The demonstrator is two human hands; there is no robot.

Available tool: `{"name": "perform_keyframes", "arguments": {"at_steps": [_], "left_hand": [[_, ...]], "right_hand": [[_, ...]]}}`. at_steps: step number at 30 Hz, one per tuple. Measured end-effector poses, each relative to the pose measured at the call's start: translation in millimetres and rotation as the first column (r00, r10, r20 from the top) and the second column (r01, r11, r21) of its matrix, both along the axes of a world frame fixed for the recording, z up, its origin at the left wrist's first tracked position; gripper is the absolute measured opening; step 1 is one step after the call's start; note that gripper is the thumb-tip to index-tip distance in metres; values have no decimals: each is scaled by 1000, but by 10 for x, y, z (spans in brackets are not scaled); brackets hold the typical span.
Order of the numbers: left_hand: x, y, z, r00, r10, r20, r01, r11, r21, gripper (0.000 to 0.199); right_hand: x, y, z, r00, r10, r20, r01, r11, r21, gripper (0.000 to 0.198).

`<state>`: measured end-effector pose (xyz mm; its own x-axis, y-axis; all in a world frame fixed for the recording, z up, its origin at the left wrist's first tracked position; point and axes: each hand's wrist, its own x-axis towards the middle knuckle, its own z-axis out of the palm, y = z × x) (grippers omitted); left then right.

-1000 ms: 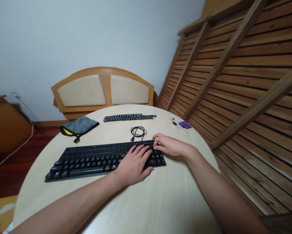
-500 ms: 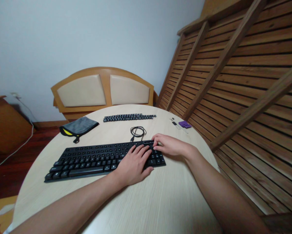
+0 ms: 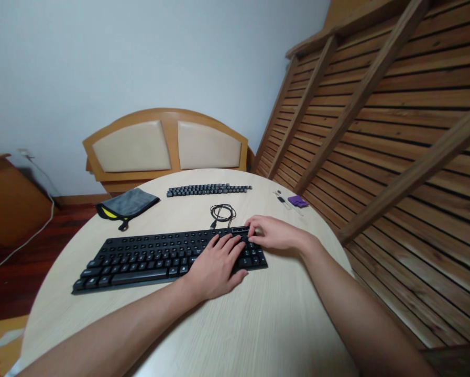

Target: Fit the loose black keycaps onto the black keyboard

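Observation:
A black keyboard [image 3: 140,262] lies at a slight slant on the round table [image 3: 282,319]. Its lower rows carry keycaps, while many spots in the upper rows look like bare switches. My left hand [image 3: 217,264] rests palm down across its right part, fingers spread over the keys and thumb out at the front edge. At the far right corner, my right hand [image 3: 274,233] has its fingers curled together in a pinch against the number pad. Whatever sits between those fingertips, if anything, is hidden. Just behind the keyboard lies its coiled black cable [image 3: 235,213].
Loose dark keycaps [image 3: 207,190] stand in rows near the table's far side. A grey cloth with a yellow underside [image 3: 130,203] lies at left. At right are a purple item [image 3: 297,201] and a small wire tool [image 3: 282,200]. Wooden slats [image 3: 376,173] lean close on the right.
Hardly anything differs. The fingers of my right hand have shifted very slightly at the keyboard's corner; my left hand stays in place.

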<state>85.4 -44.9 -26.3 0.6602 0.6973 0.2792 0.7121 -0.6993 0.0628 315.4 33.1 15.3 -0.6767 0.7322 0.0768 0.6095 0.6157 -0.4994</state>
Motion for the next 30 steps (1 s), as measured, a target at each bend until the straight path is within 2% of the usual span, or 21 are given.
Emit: {"name": "perform_keyframes", "arguments": {"at_steps": [2, 4, 7, 11, 17, 23, 30], "left_hand": [[2, -2, 8, 1000, 3, -6, -3, 1000, -6, 61], [3, -3, 10, 1000, 4, -5, -4, 1000, -8, 60], [3, -3, 7, 1000, 1, 1, -1, 1000, -7, 60], [1, -4, 3, 1000, 1, 3, -1, 1000, -13, 60], [2, 3, -7, 1000, 10, 17, -9, 999, -39, 61], [3, 7, -11, 1000, 12, 11, -11, 998, -56, 62], [1, 2, -9, 1000, 11, 18, -10, 998, -57, 62]], "right_hand": [[32, 68, -33, 997, -49, -62, 46, 998, -43, 15], [61, 190, -96, 983, -166, -84, 163, 986, -40, 21], [85, 469, -217, 937, -349, 24, 343, 929, 136, 24], [67, 920, -336, 883, -463, 77, 439, 872, 215, 40], [-76, 1467, -396, 792, -594, 141, 537, 787, 303, 55], [-258, 1732, -447, 764, -628, 148, 555, 756, 346, 48], [-264, 1713, -457, 719, -685, 120, 619, 709, 338, 29]]}}
